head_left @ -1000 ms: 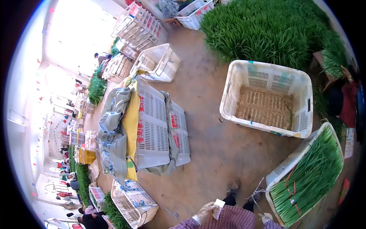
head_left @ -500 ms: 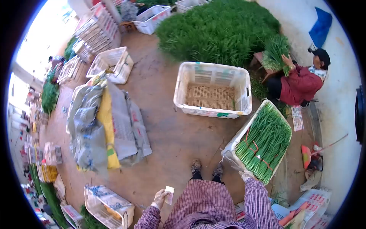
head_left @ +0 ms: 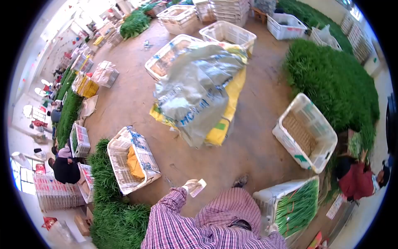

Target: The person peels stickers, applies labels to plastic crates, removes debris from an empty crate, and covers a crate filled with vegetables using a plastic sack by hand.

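My left hand (head_left: 191, 186), in a pale glove, pinches a small white card (head_left: 199, 188) in front of my checked apron. My right hand (head_left: 271, 228), also gloved, is at the near rim of a white plastic crate (head_left: 264, 199) and appears to grip it. Inside that crate lie long green stalks, which look like garlic chives (head_left: 295, 211), bundled with red bands. The crate stands at my right side, and my right fingers are only partly visible.
An empty white crate (head_left: 299, 132) stands ahead right, before a large green heap (head_left: 331, 87). Grey sheeting (head_left: 199, 91) covers a stack ahead. Left is a crate with yellow cloth (head_left: 133, 162) beside greens (head_left: 116, 220). A person in red (head_left: 357, 179) sits far right.
My view has swung left, so the covered stack and empty crate appear farther right. The card stays in my left hand; my right hand is still at the filled crate's rim.
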The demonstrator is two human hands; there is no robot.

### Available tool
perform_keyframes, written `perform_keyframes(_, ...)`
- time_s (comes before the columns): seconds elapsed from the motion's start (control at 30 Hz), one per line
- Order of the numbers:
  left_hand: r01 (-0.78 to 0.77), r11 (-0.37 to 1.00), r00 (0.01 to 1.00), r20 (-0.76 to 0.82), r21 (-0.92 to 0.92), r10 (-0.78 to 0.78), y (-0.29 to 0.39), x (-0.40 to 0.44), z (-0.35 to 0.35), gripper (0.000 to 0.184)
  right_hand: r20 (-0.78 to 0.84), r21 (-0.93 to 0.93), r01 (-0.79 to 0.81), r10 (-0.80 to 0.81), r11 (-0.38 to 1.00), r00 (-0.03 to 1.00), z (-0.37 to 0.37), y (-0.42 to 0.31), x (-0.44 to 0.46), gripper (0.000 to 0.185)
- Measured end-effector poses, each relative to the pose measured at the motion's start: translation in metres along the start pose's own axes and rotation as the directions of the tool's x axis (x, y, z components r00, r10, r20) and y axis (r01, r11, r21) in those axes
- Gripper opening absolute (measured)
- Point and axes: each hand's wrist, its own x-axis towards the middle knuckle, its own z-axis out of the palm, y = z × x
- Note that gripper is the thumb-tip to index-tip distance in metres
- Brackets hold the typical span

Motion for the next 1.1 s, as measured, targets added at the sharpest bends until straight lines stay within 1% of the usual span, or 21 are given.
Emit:
perform_keyframes(0.03, -0.020, 0.947, 0.999, -0.024, 0.321, 0.030, -0.007, 0.018, -0.028, 0.027, 0.036, -0.104, 0.164, -0.161, 0.981, 0.986, 0.012, -0.012, -0.009, 0.024)
perform_keyframes(0.07, -0.119, 0.951, 0.991, -0.026, 0.286, 0.131, -0.027, 0.038, -0.052, 0.027, 0.070, -0.197, 0.326, -0.318, 0.925, 0.945, 0.023, -0.024, -0.018, 0.025)
perform_keyframes(0.1, -0.215, 0.936, 0.973, -0.017, 0.280, 0.229, -0.038, 0.048, -0.081, 0.027, 0.008, -0.076, 0.076, -0.076, 0.994, 0.997, 0.046, -0.044, -0.048, 0.025)
perform_keyframes(0.17, -0.185, 0.939, 0.961, -0.148, 0.290, 0.235, -0.029, 0.036, -0.120, 0.023, 0.039, -0.092, 0.032, -0.028, 0.995, 0.999, 0.087, -0.085, -0.099, 0.025)
perform_keyframes(0.2, -0.004, 0.996, 0.991, -0.130, -0.085, -0.007, 0.013, -0.008, -0.124, 0.019, 0.044, -0.170, -0.005, 0.012, 0.986, 0.999, 0.089, -0.088, -0.114, 0.027)
perform_keyframes(0.3, -0.034, 0.999, 0.981, -0.193, -0.018, 0.029, 0.013, 0.020, -0.150, 0.018, 0.035, -0.124, 0.075, -0.071, 0.989, 0.997, 0.127, -0.102, -0.116, 0.027)
perform_keyframes(0.37, -0.170, 0.984, 0.982, -0.087, -0.048, 0.166, 0.008, 0.035, -0.159, 0.022, 0.053, -0.089, 0.118, -0.113, 0.989, 0.992, 0.167, -0.092, -0.123, 0.027)
perform_keyframes(0.4, -0.153, 0.974, 0.982, -0.085, 0.168, 0.169, 0.028, 0.019, -0.155, 0.028, 0.068, -0.075, 0.128, -0.123, 0.989, 0.990, 0.188, -0.078, -0.128, 0.027)
perform_keyframes(0.43, -0.260, 0.917, 0.960, -0.019, 0.303, 0.279, 0.030, 0.027, -0.159, 0.032, 0.068, -0.071, 0.125, -0.120, 0.990, 0.990, 0.202, -0.069, -0.131, 0.027)
perform_keyframes(0.5, -0.330, 0.846, 0.944, 0.129, 0.419, 0.304, 0.051, 0.027, -0.166, 0.033, 0.066, -0.099, 0.071, -0.065, 0.993, 0.996, 0.220, -0.053, -0.126, 0.026)
perform_keyframes(0.57, -0.332, 0.886, 0.941, 0.183, 0.325, 0.285, 0.062, 0.028, -0.182, 0.035, 0.088, -0.043, -0.021, 0.025, 0.999, 0.996, 0.237, -0.031, -0.123, 0.026)
perform_keyframes(0.6, -0.252, 0.924, 0.955, 0.231, 0.288, 0.188, 0.063, 0.036, -0.194, 0.035, 0.083, -0.095, -0.051, 0.059, 0.994, 0.995, 0.240, -0.041, -0.147, 0.025)
perform_keyframes(0.63, -0.246, 0.925, 0.955, 0.237, 0.290, 0.179, 0.058, 0.044, -0.209, 0.035, 0.076, -0.093, -0.048, 0.055, 0.994, 0.996, 0.248, -0.046, -0.155, 0.024)
perform_keyframes(0.7, -0.306, 0.823, 0.950, 0.213, 0.478, 0.229, 0.051, 0.063, -0.245, 0.039, 0.062, -0.033, -0.024, 0.026, 0.999, 0.998, 0.271, -0.043, -0.154, 0.024)
perform_keyframes(0.83, -0.334, 0.863, 0.924, 0.314, 0.380, 0.219, 0.012, 0.087, -0.340, 0.029, -0.019, 0.022, -0.051, 0.051, 0.998, 0.998, 0.317, -0.045, -0.155, 0.027)
perform_keyframes(0.9, -0.336, 0.739, 0.935, 0.304, 0.584, 0.184, 0.011, 0.108, -0.389, 0.025, -0.067, -0.048, 0.000, -0.003, 0.999, 0.998, 0.336, -0.091, -0.200, 0.034)
perform_keyframes(0.93, -0.214, 0.721, 0.971, 0.227, 0.659, 0.081, 0.009, 0.125, -0.403, 0.023, -0.064, -0.106, 0.013, -0.020, 0.994, 0.998, 0.342, -0.123, -0.240, 0.038)
perform_keyframes(0.97, -0.192, 0.816, 0.976, 0.194, 0.545, 0.100, 0.018, 0.117, -0.411, 0.019, -0.074, -0.227, 0.080, -0.099, 0.971, 0.992, 0.356, -0.113, -0.226, 0.043)
perform_keyframes(1.0, -0.176, 0.892, 0.980, 0.161, 0.416, 0.118, 0.027, 0.109, -0.418, 0.016, -0.064, -0.149, 0.047, -0.057, 0.988, 0.996, 0.371, -0.119, -0.235, 0.035)
perform_keyframes(1.03, -0.029, 0.984, 0.995, 0.095, 0.177, 0.012, 0.034, 0.108, -0.417, 0.016, -0.049, -0.072, 0.020, -0.024, 0.997, 0.999, 0.389, -0.122, -0.238, 0.027)
perform_keyframes(1.1, -0.128, 0.965, 0.985, 0.141, 0.229, 0.097, 0.043, 0.101, -0.423, 0.016, -0.020, -0.038, -0.013, 0.013, 0.999, 1.000, 0.419, -0.128, -0.251, 0.026)
